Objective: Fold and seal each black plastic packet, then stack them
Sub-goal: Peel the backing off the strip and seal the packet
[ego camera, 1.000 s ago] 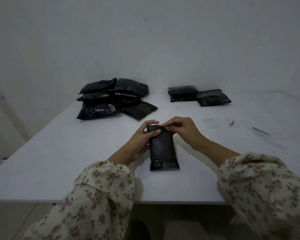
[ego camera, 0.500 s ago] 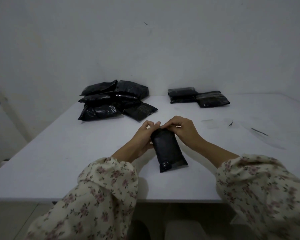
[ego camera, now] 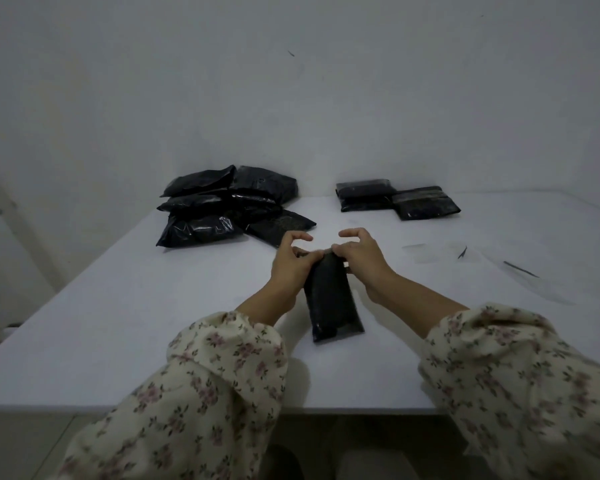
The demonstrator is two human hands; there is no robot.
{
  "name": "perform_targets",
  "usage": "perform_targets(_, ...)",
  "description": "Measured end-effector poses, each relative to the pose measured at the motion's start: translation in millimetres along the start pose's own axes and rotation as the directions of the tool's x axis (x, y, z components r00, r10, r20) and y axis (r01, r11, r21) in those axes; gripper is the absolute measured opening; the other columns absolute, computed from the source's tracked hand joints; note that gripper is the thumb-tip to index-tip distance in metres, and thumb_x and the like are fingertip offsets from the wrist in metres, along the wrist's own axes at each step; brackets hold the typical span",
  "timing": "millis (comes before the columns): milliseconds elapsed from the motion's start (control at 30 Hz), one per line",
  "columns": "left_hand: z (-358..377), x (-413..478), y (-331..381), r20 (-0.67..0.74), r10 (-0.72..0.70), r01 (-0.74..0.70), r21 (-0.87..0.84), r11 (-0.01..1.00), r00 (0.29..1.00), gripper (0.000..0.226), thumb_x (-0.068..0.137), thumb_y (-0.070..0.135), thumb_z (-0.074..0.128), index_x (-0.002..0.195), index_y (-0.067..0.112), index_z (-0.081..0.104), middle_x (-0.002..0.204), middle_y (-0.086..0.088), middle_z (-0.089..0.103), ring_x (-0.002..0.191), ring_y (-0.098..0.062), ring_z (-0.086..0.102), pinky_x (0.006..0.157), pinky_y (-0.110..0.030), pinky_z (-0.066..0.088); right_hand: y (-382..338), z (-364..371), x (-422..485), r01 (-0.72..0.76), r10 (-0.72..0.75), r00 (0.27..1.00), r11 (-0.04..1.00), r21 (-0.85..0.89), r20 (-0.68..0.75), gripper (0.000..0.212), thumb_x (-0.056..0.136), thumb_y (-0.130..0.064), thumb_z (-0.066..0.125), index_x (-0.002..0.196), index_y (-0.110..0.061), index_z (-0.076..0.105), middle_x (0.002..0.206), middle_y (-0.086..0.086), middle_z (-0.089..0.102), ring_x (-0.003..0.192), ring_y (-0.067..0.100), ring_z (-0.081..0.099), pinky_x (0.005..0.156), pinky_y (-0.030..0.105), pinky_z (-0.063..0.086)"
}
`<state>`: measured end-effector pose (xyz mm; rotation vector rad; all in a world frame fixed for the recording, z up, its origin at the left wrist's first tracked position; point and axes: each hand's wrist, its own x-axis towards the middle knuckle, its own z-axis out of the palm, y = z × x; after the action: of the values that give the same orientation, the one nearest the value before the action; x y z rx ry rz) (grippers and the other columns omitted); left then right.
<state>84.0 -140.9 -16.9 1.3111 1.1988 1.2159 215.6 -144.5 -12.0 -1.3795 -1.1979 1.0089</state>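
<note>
Grip: left hand [ego camera: 291, 268], right hand [ego camera: 362, 261] both pinching far end of black packet [ego camera: 333, 303] | lying on table [ego camera: 118, 323]

**What the hands and the dim light keep out of sight**

The far end of the packet [ego camera: 333, 299] is covered by the left hand [ego camera: 291, 268] and right hand [ego camera: 362, 261] gripping it, so I cannot tell whether its flap is folded or stuck down. In the heap of packets [ego camera: 229, 206] at the back left, the lower ones are buried under the upper, so their number is unclear. The clear scraps [ego camera: 430, 252] to the right are too faint to identify, as are the dark slivers [ego camera: 520, 269] near them. The floral sleeves [ego camera: 222, 375] run out of view below, and the worktop [ego camera: 118, 323] runs out of view on the right.
</note>
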Motion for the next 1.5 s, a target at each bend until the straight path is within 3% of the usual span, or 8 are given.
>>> perform_targets(167, 10, 46, 24, -0.276, -0.055, 0.031, -0.090, 0.995, 0.959, 0.021, 0.088, 0.012, 0.063, 0.080, 0.024, 0.048, 0.089, 0.000, 0.055, 0.088, -0.021, 0.055, 0.085, -0.043, 0.053, 1, 5, 2, 0.311, -0.382, 0.924, 0.779, -0.544, -0.019, 0.037, 0.084, -0.042, 0.066, 0.112, -0.021, 0.055, 0.106, -0.001, 0.051, 0.104, 0.016, 0.045, 0.086, 0.033, 0.045)
perform_targets(333, 39, 72, 45, -0.043, -0.047, 0.040, -0.150, 0.988, 0.998, 0.011, 0.091, 0.022, 0.062, 0.088, 0.015, 0.053, 0.093, -0.009, 0.060, 0.093, -0.025, 0.061, 0.082, -0.040, 0.056, -8, -2, 29, 0.215, -0.314, 0.949, 0.702, -0.679, -0.023, 0.050, 0.080, -0.036, 0.071, 0.117, -0.015, 0.044, 0.108, -0.001, 0.048, 0.092, 0.016, 0.053, 0.072, 0.030, 0.046)
perform_targets(533, 57, 114, 22, 0.057, 0.294, -0.298, 0.271, 0.915, 0.954, 0.015, 0.100, 0.029, 0.044, 0.103, 0.018, 0.053, 0.096, -0.004, 0.060, 0.091, -0.019, 0.058, 0.087, -0.037, 0.048, -11, -31, 106, -0.103, 0.213, 0.949, 0.906, 0.411, -0.231, 0.034, 0.088, 0.003, 0.058, 0.121, -0.003, 0.051, 0.119, 0.019, 0.060, 0.098, 0.032, 0.063, 0.069, 0.033, 0.055)
perform_targets(633, 57, 144, -23, 0.155, 0.384, -0.322, 0.849, 0.420, 0.910, 0.034, 0.100, 0.031, 0.041, 0.130, 0.018, 0.049, 0.137, -0.010, 0.046, 0.132, -0.029, 0.036, 0.111, -0.045, 0.024, -6, -44, 148, -0.140, 0.365, 0.914, 0.692, 0.708, -0.176, 0.037, 0.095, 0.000, 0.051, 0.130, 0.003, 0.045, 0.124, 0.023, 0.055, 0.100, 0.034, 0.059, 0.077, 0.036, 0.051)
perform_targets(800, 60, 169, -67, 0.315, 0.223, -0.366, 0.896, 0.250, 0.923, 0.059, 0.101, 0.046, 0.027, 0.150, 0.015, 0.018, 0.160, -0.007, 0.002, 0.147, -0.024, -0.009, 0.116, -0.044, -0.009, 5, -50, 213, -0.149, 0.412, 0.863, 0.761, 0.632, -0.293, 0.035, 0.093, -0.005, 0.056, 0.127, 0.002, 0.051, 0.091, 0.008, 0.061, 0.078, 0.018, 0.059, 0.062, 0.025, 0.047)
perform_targets(1000, 61, 185, -72, 0.391, 0.122, -0.409, 0.852, 0.327, 0.912, 0.058, 0.100, 0.047, 0.031, 0.150, 0.019, 0.023, 0.159, -0.008, 0.013, 0.147, -0.022, -0.003, 0.117, -0.041, -0.007, 18, -51, 259, -0.102, 0.306, 0.908, 0.824, 0.558, -0.286, 0.019, 0.093, -0.008, 0.057, 0.077, -0.015, 0.049, 0.086, 0.002, 0.056, 0.069, 0.009, 0.056, 0.076, 0.024, 0.051)
perform_targets(1400, 58, 184, -73, 0.181, 0.345, -0.300, 0.894, 0.334, 0.921, 0.038, 0.093, 0.031, 0.052, 0.130, 0.022, 0.050, 0.143, -0.006, 0.040, 0.144, -0.025, 0.017, 0.116, -0.050, -0.002, 11, -37, 285, -0.100, 0.409, 0.872, 0.688, 0.719, -0.269, 0.015, 0.096, -0.006, 0.053, 0.101, 0.007, 0.059, 0.106, 0.022, 0.061, 0.103, 0.027, 0.062, 0.095, 0.038, 0.047)
perform_targets(1500, 51, 186, -73, 0.060, 0.421, -0.197, 0.936, 0.292, 0.905, 0.035, 0.080, 0.021, 0.068, 0.115, 0.021, 0.062, 0.129, -0.007, 0.055, 0.134, -0.031, 0.038, 0.108, -0.067, 0.014, 11, -28, 276, -0.145, 0.399, 0.871, 0.766, 0.627, -0.286, 0.017, 0.087, -0.011, 0.067, 0.088, 0.004, 0.058, 0.078, 0.010, 0.056, 0.070, 0.020, 0.061, 0.064, 0.027, 0.054)
